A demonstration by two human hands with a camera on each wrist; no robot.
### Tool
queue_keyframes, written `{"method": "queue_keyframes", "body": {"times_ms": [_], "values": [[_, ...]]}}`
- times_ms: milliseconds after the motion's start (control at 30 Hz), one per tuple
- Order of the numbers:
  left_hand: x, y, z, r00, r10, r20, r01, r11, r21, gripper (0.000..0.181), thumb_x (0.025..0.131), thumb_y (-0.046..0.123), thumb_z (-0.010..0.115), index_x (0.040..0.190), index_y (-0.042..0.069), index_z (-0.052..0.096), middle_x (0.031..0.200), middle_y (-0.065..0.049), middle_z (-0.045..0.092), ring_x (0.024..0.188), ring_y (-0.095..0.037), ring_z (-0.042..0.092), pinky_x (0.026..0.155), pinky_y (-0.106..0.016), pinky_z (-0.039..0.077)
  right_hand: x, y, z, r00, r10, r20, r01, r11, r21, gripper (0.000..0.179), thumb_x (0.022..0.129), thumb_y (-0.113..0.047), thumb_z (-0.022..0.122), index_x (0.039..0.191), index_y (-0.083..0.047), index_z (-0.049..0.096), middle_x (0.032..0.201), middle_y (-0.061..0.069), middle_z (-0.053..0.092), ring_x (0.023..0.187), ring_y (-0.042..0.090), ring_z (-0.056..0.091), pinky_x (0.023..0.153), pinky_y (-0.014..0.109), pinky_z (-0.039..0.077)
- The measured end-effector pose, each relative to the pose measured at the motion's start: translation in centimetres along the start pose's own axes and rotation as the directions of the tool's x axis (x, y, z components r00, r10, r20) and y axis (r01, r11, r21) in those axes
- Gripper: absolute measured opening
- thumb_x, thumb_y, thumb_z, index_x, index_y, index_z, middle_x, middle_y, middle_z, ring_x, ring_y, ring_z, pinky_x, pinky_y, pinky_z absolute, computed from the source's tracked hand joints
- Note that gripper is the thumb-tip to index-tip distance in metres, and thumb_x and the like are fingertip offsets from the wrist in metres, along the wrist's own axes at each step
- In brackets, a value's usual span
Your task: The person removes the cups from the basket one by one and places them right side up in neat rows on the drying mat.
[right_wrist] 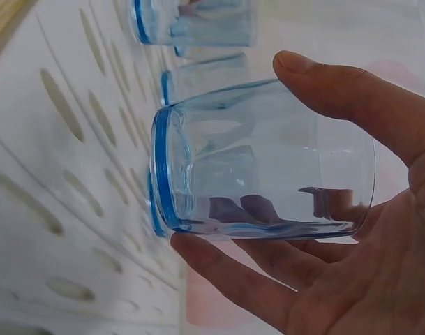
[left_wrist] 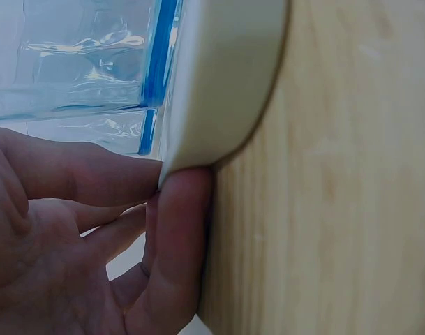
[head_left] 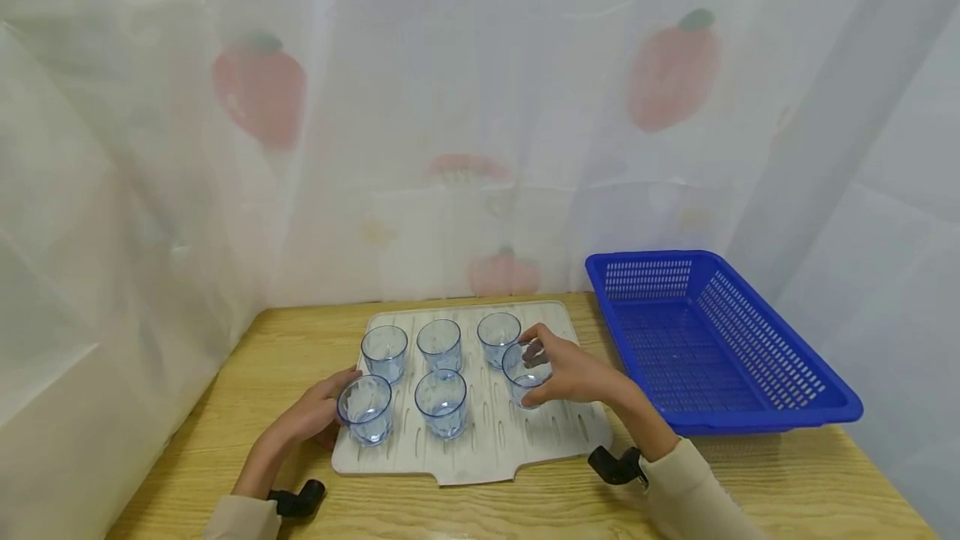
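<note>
Several clear blue-tinted glasses stand upright in two rows on a white ridged draining board (head_left: 480, 457). My right hand (head_left: 573, 372) grips the front-right glass (right_wrist: 268, 164), thumb on one side and fingers on the other. Its thick blue base sits close to the board's slotted surface in the right wrist view. At the board's left edge, my left hand (head_left: 315, 411) pinches the rim of the board (left_wrist: 226, 77), beside the front-left glass (head_left: 365, 411). The back-right glass (head_left: 498, 338) stands just behind the gripped one.
A blue perforated plastic basket (head_left: 738, 422) stands to the right of the board on the wooden table (head_left: 420, 515). Translucent curtains (head_left: 465, 90) printed with strawberries enclose the table at the back and sides. Black wrist mounts (head_left: 617, 467) stick out below both hands.
</note>
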State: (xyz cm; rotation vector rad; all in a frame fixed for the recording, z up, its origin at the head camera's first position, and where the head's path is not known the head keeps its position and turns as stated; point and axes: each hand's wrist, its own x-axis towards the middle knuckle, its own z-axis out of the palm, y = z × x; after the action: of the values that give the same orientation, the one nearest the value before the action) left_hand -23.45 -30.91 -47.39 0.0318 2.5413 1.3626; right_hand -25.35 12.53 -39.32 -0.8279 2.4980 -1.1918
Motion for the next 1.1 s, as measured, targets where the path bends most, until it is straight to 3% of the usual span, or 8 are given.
{"method": "queue_keyframes", "body": {"times_ms": [333,533,1100], "values": [[0.1,0.2,-0.1,1.0,0.01,0.004,-0.01,1.0,0.025,0.078,0.086,0.002,0.056,0.16,0.0,0.032,0.166,-0.033,0.022,0.103,-0.035,0.062,0.057,-0.044,0.059,1.1,0.8,2.0,0.998,-0.04,-0.038,0.04,0.999,-0.015,0.083,0.074,-0.02,0.092,0.142,-0.006,0.047,0.128,0.02,0.066,0.121,0.039,0.062,0.099,0.056,0.053],[0.1,0.0,-0.4,1.0,0.011,0.001,-0.011,1.0,0.024,0.078,0.086,0.002,0.057,0.16,0.0,0.032,0.167,-0.033,0.021,0.101,-0.035,0.063,0.056,-0.044,0.059,1.8,1.1,3.1,0.999,-0.052,-0.003,0.051,0.999,-0.012,0.085,0.074,-0.021,0.093,0.144,-0.004,0.047,0.128,0.019,0.066,0.12,0.039,0.062,0.099,0.055,0.052],[0.1,-0.2,-0.1,1.0,0.03,0.003,-0.03,0.999,0.019,0.076,0.085,0.0,0.056,0.158,-0.001,0.035,0.167,-0.032,0.019,0.114,-0.043,0.057,0.055,-0.044,0.059,1.8,1.6,3.6,0.998,-0.051,0.029,0.051,0.999,0.013,0.082,0.075,-0.019,0.091,0.142,-0.004,0.047,0.127,0.021,0.066,0.12,0.038,0.063,0.099,0.058,0.052]]}}
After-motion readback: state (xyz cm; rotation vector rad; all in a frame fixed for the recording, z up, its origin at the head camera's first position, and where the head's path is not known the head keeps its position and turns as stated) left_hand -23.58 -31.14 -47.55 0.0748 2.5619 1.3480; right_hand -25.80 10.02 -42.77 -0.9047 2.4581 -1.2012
